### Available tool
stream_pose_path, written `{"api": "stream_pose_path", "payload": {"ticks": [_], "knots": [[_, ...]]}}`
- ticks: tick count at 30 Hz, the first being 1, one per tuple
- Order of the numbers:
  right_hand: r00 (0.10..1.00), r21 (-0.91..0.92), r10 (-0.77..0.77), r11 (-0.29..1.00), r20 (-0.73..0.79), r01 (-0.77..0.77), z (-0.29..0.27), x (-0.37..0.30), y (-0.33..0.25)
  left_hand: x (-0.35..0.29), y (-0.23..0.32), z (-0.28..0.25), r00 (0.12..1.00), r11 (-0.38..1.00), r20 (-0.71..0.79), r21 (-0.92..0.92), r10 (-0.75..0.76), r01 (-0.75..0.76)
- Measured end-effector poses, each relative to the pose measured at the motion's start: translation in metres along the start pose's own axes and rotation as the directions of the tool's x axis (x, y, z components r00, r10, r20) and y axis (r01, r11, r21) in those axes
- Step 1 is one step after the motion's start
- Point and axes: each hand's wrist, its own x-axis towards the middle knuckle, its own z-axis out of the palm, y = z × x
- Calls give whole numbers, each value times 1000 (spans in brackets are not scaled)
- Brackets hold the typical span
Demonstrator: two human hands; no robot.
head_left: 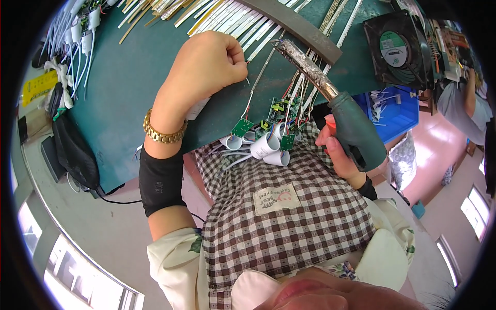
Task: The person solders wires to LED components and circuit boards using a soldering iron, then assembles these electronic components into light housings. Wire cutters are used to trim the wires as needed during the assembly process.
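Note:
My right hand [343, 155] is wrapped round the dark green handle of a soldering iron [364, 132]. Its scorched metal barrel slants up and left, the tip near the ends of the LED strips [253, 39]. Close to that tip, my left hand [212, 62] is closed in a pinch, and a short thin wire [247, 80] pokes out at its fingers. A white plastic part [198, 109] shows partly from under the left wrist. Between my hands, white cylinders [265, 146] with small green circuit boards [242, 127] hang at the table edge, wired to strips.
A dark metal bar [299, 26] lies across the strips on the green table [134, 93]. To the right stand a black fan [398, 49] and a blue bin [400, 111] with white parts. White wired parts [77, 33] lie far left. Another person [465, 103] is at far right.

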Motion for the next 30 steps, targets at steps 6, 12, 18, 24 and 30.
{"api": "stream_pose_path", "payload": {"ticks": [6, 12, 18, 24, 30], "knots": [[986, 207, 121, 974, -115, -96, -2, 0, 3, 1, 2, -2, 999, 999, 27, 27, -19, 18], [991, 8, -130, 992, 11, 130, -5, 2, 9, 3, -1, -1, 999, 999, 40, 16, -34, 33], [982, 162, 21, 987, -189, 10, 2, -1, 10, 2, -1, 0, 1000, 1000, -9, 6, -3, 3], [994, 93, -105, 990, -6, 105, -10, -7, 24, 1, -9, 1, 999, 999, -34, -43, 25, -27], [999, 106, -33, 994, 0, 33, -11, -9, 18, 0, -8, -4, 998, 998, 21, -14, 61, -60]]}}
